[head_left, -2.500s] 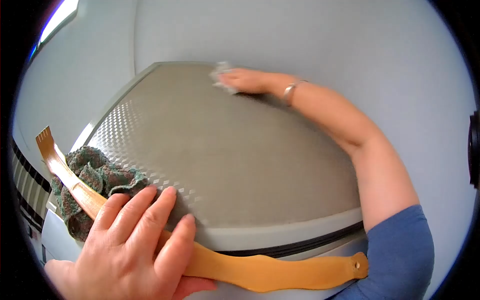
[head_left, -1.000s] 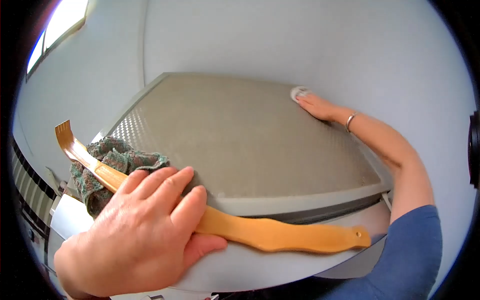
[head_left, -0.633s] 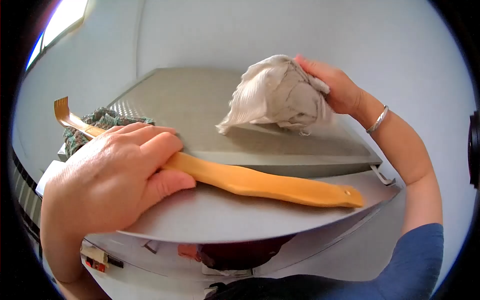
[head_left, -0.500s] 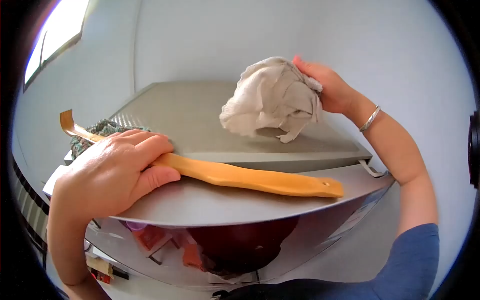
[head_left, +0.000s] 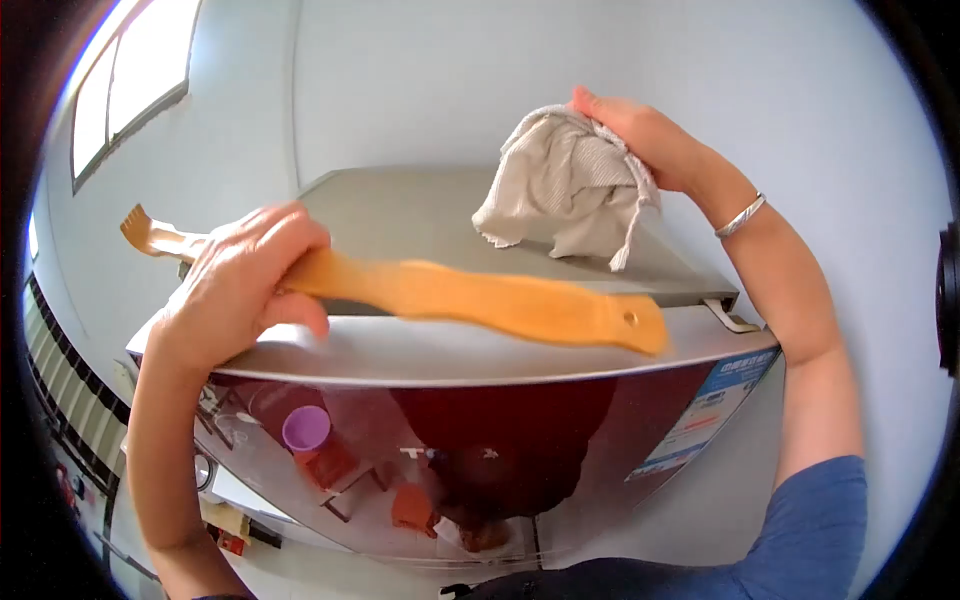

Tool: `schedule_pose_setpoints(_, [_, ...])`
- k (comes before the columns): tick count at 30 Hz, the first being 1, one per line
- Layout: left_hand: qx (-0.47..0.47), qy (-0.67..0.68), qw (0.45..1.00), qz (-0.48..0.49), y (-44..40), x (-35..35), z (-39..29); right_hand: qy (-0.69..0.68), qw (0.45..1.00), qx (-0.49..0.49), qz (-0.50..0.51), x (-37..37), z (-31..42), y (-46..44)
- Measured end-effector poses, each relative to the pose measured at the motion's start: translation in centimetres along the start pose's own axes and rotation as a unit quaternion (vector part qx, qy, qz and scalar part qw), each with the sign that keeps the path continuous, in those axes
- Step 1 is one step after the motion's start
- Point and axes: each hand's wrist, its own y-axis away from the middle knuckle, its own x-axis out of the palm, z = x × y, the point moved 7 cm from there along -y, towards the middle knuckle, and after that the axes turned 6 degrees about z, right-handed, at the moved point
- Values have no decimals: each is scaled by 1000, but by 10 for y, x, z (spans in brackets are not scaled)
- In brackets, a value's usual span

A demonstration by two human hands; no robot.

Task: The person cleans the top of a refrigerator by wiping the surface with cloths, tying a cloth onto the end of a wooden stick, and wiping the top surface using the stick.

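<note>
My left hand (head_left: 245, 275) is wrapped round a wooden back scratcher (head_left: 480, 300), whose toothed end points left and whose holed end points right, over the front edge of a refrigerator top (head_left: 400, 215). The dark green cloth is almost wholly hidden behind my left hand. My right hand (head_left: 645, 140), with a silver bangle on the wrist, pinches a crumpled whitish cloth (head_left: 570, 185) that hangs down over the back right part of the top.
The glossy dark red refrigerator door (head_left: 330, 400) below reflects a purple bucket and red stools. A blue and white label (head_left: 700, 410) is on its right side. Pale walls (head_left: 450, 80) stand behind and to the right, and a window (head_left: 135, 80) is at upper left.
The whitish cloth, earlier pressed on the top near the back edge, has been lifted and hangs from my right hand. The back scratcher has risen off the green cloth. The view has tilted towards the door.
</note>
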Motion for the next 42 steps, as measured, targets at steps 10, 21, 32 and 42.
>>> schedule_pose_setpoints(10, [-166,-155,952,-203,-3,-32,12,-31,995,-41,-89,-46,12,11])
schedule_pose_setpoints(21, [-410,151,861,-260,161,-46,-1,-126,925,-238,-269,30,29,182])
schedule_pose_setpoints(32, [-280,607,722,-179,223,95,-54,-71,958,-55,273,282,-68,135])
schedule_pose_setpoints(42, [-510,473,708,-124,299,118,-61,-190,933,-44,303,377,-94,107])
